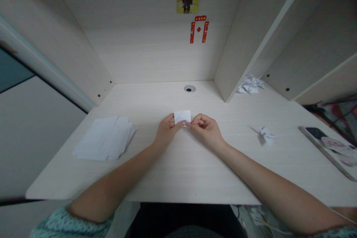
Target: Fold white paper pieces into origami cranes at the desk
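Note:
A small folded square of white paper (pixel 182 115) with a faint crease is held up over the middle of the desk. My left hand (pixel 166 129) grips its left side, thumb across the lower front and fingers behind. At the lower right corner, my right hand (pixel 205 127) is closed, thumb and index finger pinched on the paper's edge. To the left lies a stack of white paper sheets (pixel 100 137), loosely fanned. Off to the right sits a folded white paper figure (pixel 266 134) with pointed ends.
A heap of folded white paper pieces (pixel 251 84) lies behind the upright divider (pixel 237 55). At the right edge rests a phone in a printed case (pixel 331 150). A round cable hole (pixel 190 88) is set near the back panel, which bears red stickers (pixel 199 29).

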Demonstrator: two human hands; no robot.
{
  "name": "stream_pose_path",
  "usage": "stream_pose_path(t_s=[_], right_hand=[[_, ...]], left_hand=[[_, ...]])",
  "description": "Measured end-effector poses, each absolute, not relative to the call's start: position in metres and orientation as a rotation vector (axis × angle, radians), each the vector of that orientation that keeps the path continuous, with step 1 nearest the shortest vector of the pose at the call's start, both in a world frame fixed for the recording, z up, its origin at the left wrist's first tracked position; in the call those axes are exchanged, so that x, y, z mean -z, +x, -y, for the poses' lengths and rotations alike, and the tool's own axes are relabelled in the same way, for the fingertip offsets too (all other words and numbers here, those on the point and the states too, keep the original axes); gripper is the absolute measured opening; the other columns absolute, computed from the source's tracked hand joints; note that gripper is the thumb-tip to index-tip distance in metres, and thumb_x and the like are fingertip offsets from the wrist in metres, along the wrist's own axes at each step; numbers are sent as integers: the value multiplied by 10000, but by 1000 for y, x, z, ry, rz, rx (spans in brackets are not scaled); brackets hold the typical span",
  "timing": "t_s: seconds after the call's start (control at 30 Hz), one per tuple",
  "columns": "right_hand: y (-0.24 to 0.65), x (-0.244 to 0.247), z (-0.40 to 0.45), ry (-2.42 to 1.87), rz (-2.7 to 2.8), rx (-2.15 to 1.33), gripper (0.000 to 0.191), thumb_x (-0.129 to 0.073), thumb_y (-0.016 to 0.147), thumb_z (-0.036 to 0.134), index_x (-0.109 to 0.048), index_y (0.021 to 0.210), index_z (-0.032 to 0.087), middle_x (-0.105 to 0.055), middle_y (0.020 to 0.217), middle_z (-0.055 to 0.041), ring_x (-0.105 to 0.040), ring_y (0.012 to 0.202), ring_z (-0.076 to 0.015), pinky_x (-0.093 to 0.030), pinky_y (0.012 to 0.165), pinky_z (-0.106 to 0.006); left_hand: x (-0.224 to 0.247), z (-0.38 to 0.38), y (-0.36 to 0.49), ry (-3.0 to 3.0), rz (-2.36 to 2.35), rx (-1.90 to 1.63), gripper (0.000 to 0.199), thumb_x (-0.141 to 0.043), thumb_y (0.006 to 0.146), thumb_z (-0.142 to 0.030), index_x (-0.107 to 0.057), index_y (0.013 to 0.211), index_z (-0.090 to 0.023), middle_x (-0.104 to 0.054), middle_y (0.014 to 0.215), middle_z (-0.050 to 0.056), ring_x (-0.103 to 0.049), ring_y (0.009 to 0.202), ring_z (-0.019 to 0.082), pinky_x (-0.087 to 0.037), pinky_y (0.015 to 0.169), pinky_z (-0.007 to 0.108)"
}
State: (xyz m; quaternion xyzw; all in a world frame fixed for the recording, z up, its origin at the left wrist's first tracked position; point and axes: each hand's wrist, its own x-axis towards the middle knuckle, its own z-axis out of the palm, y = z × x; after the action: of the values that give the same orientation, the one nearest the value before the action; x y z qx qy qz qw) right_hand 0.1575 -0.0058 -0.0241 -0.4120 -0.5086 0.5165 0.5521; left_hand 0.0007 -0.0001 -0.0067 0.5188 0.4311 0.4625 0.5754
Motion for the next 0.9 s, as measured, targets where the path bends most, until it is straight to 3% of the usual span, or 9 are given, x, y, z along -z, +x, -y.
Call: stream_pose_path(t_s=[0.27, 0.43, 0.73, 0.8, 0.9], right_hand=[[156, 24, 6, -959, 1226, -1223, 317, -765, 643, 421, -541, 636, 197, -546, 532, 38, -437, 491, -93, -299, 498, -245], [157, 27, 4, -959, 1233, -1238, 317, -762, 664, 412, -530, 654, 197, -506, 510, 58, -383, 464, -79, -259, 486, -241], [157, 23, 4, -962, 1205, -1234, 309, -770, 663, 396, -538, 727, 202, -545, 512, 64, -390, 457, -80, -261, 493, -243], [157, 21, 4, -974, 1190, -1243, 321, -776, 654, 393, -543, 771, 205, -577, 526, 60, -398, 454, -80, -261, 491, -242], [158, 20, 4, -984, 1165, -1288, 354, -781, 642, 383, -570, 863, 204, -620, 552, 57, -408, 442, -76, -259, 479, -234]], left_hand=[[6, 1, 2, 1205, -1019, -1115, 366, -715, 722, -378, -676, 983, -124, -738, 747, 52, -651, 657, 163, -456, 615, 231], [5, 1, 1, 1127, -1004, -1129, 553, -711, 707, -400, -621, 1188, -143, -703, 677, 14, -605, 605, 147, -422, 582, 225], [10, 0, -3, 1104, -1048, -1207, 662, -652, 746, -329, -471, 1373, -219, -588, 592, -38, -511, 580, 133, -381, 579, 227], [11, 0, -3, 1120, -1057, -1235, 661, -618, 773, -312, -428, 1402, -235, -597, 629, -29, -524, 612, 145, -398, 597, 235], [11, 1, -3, 1181, -1078, -1291, 631, -589, 797, -299, -421, 1403, -244, -667, 874, 13, -578, 757, 163, -439, 683, 249]])
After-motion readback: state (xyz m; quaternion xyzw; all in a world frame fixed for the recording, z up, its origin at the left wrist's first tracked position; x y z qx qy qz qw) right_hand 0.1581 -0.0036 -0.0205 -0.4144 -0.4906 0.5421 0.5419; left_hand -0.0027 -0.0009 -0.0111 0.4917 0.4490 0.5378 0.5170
